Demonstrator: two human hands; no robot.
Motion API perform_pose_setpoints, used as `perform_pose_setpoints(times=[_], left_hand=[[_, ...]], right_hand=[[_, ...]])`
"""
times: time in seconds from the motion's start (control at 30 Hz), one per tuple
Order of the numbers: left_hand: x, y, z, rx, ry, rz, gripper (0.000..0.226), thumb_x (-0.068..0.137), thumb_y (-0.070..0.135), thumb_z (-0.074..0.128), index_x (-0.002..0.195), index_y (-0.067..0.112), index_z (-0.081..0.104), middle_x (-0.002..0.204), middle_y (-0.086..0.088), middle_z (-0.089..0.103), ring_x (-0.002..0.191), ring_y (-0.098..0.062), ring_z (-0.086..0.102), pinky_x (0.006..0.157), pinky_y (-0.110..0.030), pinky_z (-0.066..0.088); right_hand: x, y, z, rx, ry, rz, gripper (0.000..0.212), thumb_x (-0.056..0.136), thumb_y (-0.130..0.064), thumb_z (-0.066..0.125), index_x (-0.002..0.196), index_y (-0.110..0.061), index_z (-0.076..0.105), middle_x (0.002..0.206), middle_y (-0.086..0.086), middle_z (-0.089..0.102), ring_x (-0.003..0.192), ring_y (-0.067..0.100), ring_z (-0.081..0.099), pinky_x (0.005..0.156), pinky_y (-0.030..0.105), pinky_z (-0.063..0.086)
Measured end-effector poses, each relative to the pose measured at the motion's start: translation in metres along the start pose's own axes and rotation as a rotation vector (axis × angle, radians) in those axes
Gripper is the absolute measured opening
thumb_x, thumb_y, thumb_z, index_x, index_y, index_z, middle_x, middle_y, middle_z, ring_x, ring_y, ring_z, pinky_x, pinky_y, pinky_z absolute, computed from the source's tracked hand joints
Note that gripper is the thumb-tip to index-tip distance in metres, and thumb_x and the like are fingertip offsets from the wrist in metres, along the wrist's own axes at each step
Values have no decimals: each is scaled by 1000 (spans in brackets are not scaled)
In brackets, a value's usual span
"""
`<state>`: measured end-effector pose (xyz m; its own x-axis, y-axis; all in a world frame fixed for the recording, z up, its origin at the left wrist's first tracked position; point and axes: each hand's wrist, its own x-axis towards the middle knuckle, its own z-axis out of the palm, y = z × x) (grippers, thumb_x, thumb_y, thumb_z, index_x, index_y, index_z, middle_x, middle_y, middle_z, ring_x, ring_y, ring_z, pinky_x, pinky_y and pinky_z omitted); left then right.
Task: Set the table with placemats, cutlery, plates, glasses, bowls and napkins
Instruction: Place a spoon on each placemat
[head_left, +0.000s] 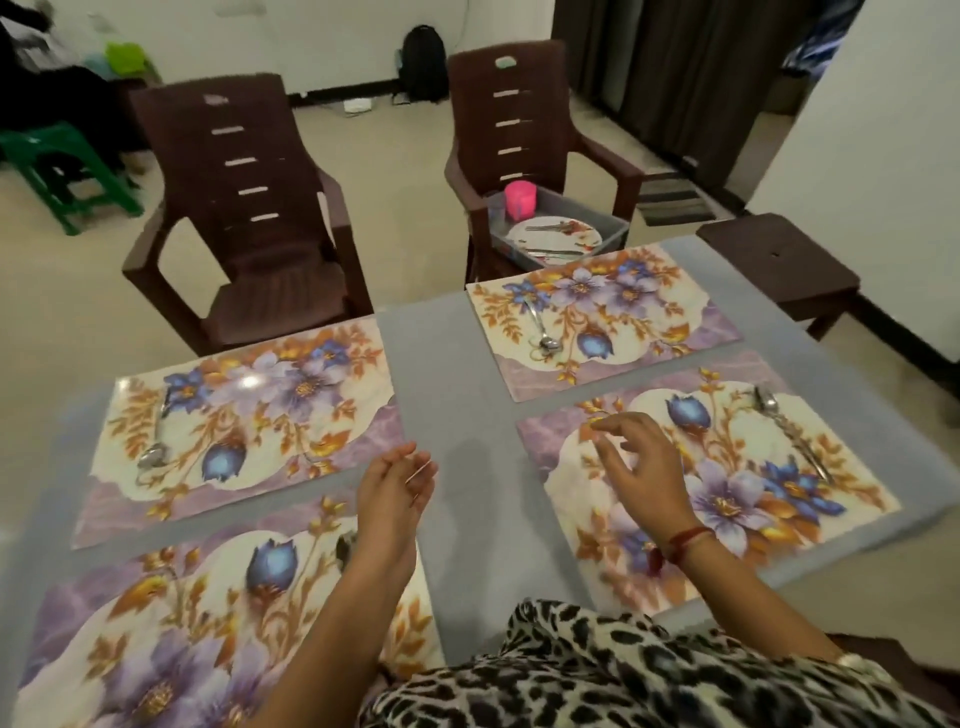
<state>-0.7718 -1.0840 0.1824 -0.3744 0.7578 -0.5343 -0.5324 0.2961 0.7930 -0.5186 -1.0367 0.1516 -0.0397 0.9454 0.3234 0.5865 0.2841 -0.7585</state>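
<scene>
Left grip (397, 488): released, fingers loosely bent, palm turned inward, holding nothing; it hangs over the bare grey strip of the counter (447, 364), between the two columns of mats.

Right grip (639, 462): released, fingers spread and slack, grasping nothing; it hovers over the inner part of the near-right placemat (561, 431); contact with the mat cannot be judged; a red thread (685, 540) circles its wrist.

Placemats: four, floral, all flat on the counter. The far-right placemat (691, 332) lies beyond the right grip; the far-left placemat (104, 499) lies to the outer side of the left grip; the near-left placemat (78, 613) lies under the left forearm.

Cutlery, one set on each mat:
- outward of the right grip, a spoon set (789, 431) near the mat's outer edge;
- beyond the right grip, a second set (543, 332) on the far-right mat;
- outward of the left grip, a spoon (156, 447) on the far-left mat;
- just behind the left wrist, a spoon bowl (343, 551), mostly hidden.

Well beyond both grips, a grey tub (618, 228) sits on the seat of a brown chair (524, 104); in it lie a plate (553, 236) with cutlery across it and a pink cup (519, 200); a second brown chair (234, 156) stands beyond the left grip.
</scene>
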Motion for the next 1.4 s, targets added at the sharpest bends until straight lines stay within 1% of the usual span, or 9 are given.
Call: perform_pose_setpoints(times=[0.17, 0.33, 0.47, 0.6, 0.73, 0.9, 1.1, 1.27, 1.4], left_hand=[[5, -36, 79, 76, -8, 24, 14, 99, 9, 44, 98, 13, 58, 95, -6, 64, 91, -20, 63, 88, -29, 48], [7, -76, 173, 135, -7, -29, 14, 99, 8, 43, 99, 13, 57, 96, -7, 64, 89, -19, 63, 80, -27, 48], [-2, -93, 220, 158, -42, -54, 17, 97, 6, 46, 92, 14, 60, 85, -3, 69, 86, -20, 64, 81, -29, 48], [3, -105, 244, 162, -117, -68, 16, 97, 6, 46, 93, 13, 59, 92, -8, 66, 90, -22, 62, 80, -26, 48], [13, -121, 277, 177, -233, -105, 18, 96, 4, 47, 87, 14, 58, 85, -5, 64, 83, -19, 61, 72, -23, 45], [13, -146, 315, 147, -295, -151, 19, 95, 4, 48, 87, 14, 62, 80, -4, 66, 75, -17, 62, 58, -20, 51], [-4, -186, 386, 187, -328, -187, 21, 95, 2, 45, 87, 13, 61, 81, -5, 64, 75, -16, 60, 68, -22, 46], [-13, -229, 478, 318, -345, -127, 18, 94, 3, 47, 88, 12, 62, 81, -6, 66, 72, -17, 61, 69, -24, 45], [-10, -279, 567, 332, -190, -68, 12, 92, 5, 52, 92, 12, 62, 82, -6, 64, 74, -17, 59, 70, -24, 44]], right_hand=[[37, 72, -69, -62, 90, 33, 10, 89, -15, 57, 94, -15, 66, 95, -3, 58, 91, 4, 52, 78, 31, 50], [82, 138, -149, -84, 127, 69, 22, 87, -15, 55, 106, -10, 64, 103, -4, 55, 90, 18, 59, 79, 27, 48], [91, 170, -191, -69, 188, 177, 27, 88, -23, 52, 113, -16, 60, 104, -3, 54, 92, 16, 58, 80, 29, 49], [78, 174, -214, -89, 239, 233, 25, 90, -22, 55, 114, -21, 59, 110, -1, 56, 95, 15, 58, 78, 28, 49], [66, 171, -234, -160, 203, 225, 27, 89, -11, 59, 112, -25, 58, 101, -9, 55, 90, 7, 57, 76, 29, 51], [76, 174, -264, -125, 60, 310, 40, 90, -14, 59, 122, -34, 44, 101, -20, 52, 90, 2, 56, 71, 12, 44], [78, 209, -316, -32, 99, 371, 43, 90, -17, 60, 124, -36, 42, 103, -9, 55, 92, 5, 57, 74, 19, 47], [99, 297, -375, 65, 134, 374, 44, 90, -12, 59, 125, -35, 46, 99, -6, 59, 90, 4, 57, 71, 12, 46], [148, 405, -427, 142, 61, 331, 35, 89, -9, 59, 113, -33, 55, 88, -2, 60, 81, 2, 57, 68, 8, 46]])
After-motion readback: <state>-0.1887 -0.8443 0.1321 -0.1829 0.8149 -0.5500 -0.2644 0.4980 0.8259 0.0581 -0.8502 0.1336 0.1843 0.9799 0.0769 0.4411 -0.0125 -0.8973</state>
